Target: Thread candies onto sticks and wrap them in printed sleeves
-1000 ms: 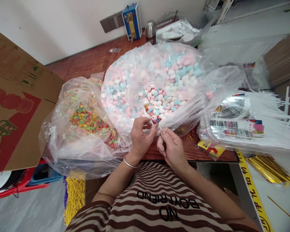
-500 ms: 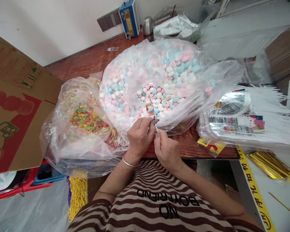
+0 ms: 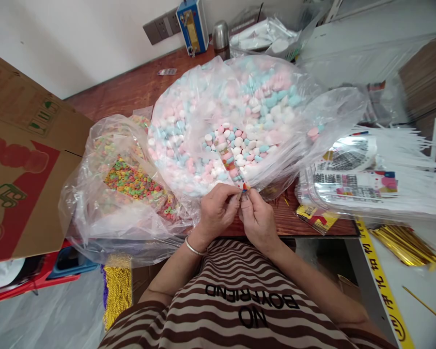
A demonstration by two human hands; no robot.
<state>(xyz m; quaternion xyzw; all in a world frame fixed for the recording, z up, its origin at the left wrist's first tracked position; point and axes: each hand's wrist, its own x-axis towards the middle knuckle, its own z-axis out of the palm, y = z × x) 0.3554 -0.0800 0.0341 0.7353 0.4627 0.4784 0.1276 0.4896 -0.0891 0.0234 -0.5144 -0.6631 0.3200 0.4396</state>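
My left hand and my right hand meet near the table's front edge, fingertips pinched together. Between them they grip the lower end of a narrow clear plastic bag, filled with candies and printed in bright colours at the gripped end. The filled bag points away from me, over a large clear sack of pink, white and blue candies. Fingers hide most of the pinched end. To the left of my hands lies another clear sack, full of small ring-shaped candies.
On the right, a clear plastic tray holds white sticks and printed bags. Gold twist ties lie below it. A cardboard box stands left; a blue device and metal flask stand at the back.
Both hands have shifted slightly right and drawn closer together at the bag's end. The bag's filled length now shows more fully, and the white stick seen between the hands is no longer visible.
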